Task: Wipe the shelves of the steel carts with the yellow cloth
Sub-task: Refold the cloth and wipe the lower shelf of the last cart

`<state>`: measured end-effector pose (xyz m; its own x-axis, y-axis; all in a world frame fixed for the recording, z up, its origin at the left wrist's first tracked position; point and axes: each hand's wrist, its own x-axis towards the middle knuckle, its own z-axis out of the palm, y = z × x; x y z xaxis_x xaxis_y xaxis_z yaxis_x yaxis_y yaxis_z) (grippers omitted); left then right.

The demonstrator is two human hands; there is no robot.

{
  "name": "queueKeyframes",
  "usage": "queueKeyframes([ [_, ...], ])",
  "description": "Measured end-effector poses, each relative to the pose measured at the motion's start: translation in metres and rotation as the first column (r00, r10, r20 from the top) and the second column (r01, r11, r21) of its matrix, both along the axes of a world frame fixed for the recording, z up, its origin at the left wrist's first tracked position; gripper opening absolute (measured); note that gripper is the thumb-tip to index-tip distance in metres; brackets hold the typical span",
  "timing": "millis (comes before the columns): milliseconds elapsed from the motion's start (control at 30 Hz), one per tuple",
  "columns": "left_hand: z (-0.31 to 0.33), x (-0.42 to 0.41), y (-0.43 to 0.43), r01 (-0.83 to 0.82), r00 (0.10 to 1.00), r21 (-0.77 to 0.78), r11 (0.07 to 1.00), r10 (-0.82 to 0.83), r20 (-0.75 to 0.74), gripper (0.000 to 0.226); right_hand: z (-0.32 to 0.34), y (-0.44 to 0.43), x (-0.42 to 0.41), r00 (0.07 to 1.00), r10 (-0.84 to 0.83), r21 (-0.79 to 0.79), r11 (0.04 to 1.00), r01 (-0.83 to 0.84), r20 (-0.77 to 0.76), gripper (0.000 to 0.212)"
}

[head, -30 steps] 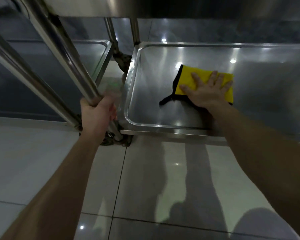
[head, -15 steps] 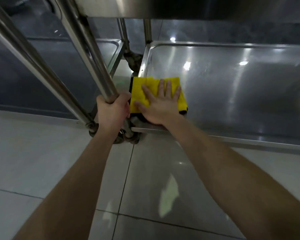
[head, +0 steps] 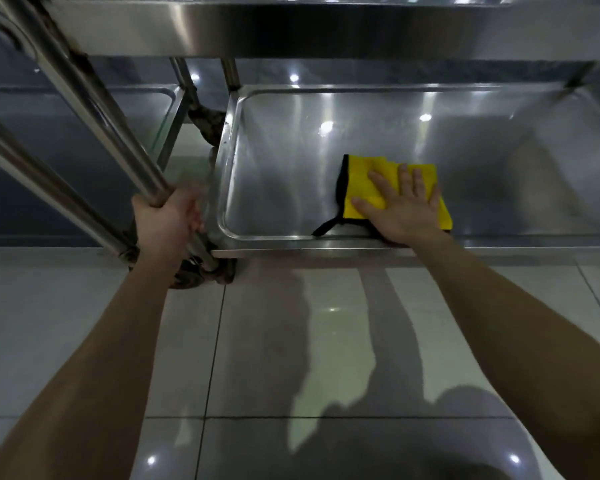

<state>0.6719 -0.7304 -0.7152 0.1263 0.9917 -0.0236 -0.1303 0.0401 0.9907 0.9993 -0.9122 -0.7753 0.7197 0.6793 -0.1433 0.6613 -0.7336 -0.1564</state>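
Glossy floor tiles (head: 291, 341) lie below the steel cart's bottom shelf (head: 361, 133), where the right hand (head: 400, 209) presses flat on the yellow cloth (head: 364, 183) near the front rim, while the left hand (head: 168, 221) grasps the corner post (head: 94, 109).

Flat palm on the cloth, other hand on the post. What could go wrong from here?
The right hand only presses flat on the yellow cloth with black edging, so it may bunch or slip on the shiny steel bottom shelf. Its loose black corner trails by the front rim and could snag.

It looks like a big work kitchen or a store room. A steel cart (head: 291, 32) with a tray shelf (head: 361, 126) stands beside a second cart (head: 142, 102) on a shiny tiled floor (head: 84, 323).
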Motion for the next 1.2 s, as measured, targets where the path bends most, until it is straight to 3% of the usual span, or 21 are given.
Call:
queueKeyframes([
  [133,-0.011,-0.002,0.008,0.008,1.0,0.041,0.999,-0.008,0.004,0.036,0.001,0.02,0.048,0.993,-0.12,-0.055,0.991,0.119,-0.015,0.111],
  [233,-0.018,-0.002,0.011,-0.031,0.999,0.055,0.998,0.031,-0.007,0.033,0.003,0.055,0.058,0.984,-0.177,-0.017,0.984,0.177,0.001,0.106],
  [300,-0.02,-0.002,0.011,-0.022,1.0,0.1,0.995,0.024,-0.02,0.017,0.006,0.088,0.048,0.984,-0.18,-0.016,0.984,0.18,0.009,0.103],
  [467,-0.019,0.0,0.007,-0.019,0.999,0.123,0.992,0.022,-0.024,0.025,0.011,0.187,-0.037,0.996,0.094,0.003,0.996,-0.094,0.012,0.097],
  [600,-0.017,-0.002,0.007,-0.02,1.0,0.08,0.997,0.019,0.018,0.028,0.01,0.223,-0.128,0.937,0.35,0.01,0.937,-0.35,0.01,0.089],
  [767,-0.013,-0.002,0.007,0.013,1.0,0.1,0.995,-0.013,0.002,0.033,0.01,0.207,-0.11,0.905,0.426,0.043,0.904,-0.425,-0.017,0.082],
  [867,-0.013,-0.001,0.009,-0.011,1.0,0.098,0.995,0.011,0.003,0.031,0.007,0.175,-0.055,0.937,0.348,0.066,0.935,-0.348,0.004,0.081],
  [967,-0.016,-0.001,0.013,-0.057,0.998,0.066,0.996,0.057,0.007,0.023,0.003,0.12,0.028,0.984,0.176,0.043,0.983,-0.177,0.036,0.085],
  [1067,-0.017,0.002,0.014,-0.1,0.995,0.041,0.994,0.099,0.027,0.03,0.004,0.051,0.098,0.999,0.002,-0.001,1.0,-0.002,0.032,0.09],
  [1200,-0.018,0.002,0.013,-0.098,0.995,0.057,0.994,0.097,0.026,0.035,0.003,0.006,0.102,0.989,-0.147,-0.007,0.989,0.147,0.013,0.091],
])
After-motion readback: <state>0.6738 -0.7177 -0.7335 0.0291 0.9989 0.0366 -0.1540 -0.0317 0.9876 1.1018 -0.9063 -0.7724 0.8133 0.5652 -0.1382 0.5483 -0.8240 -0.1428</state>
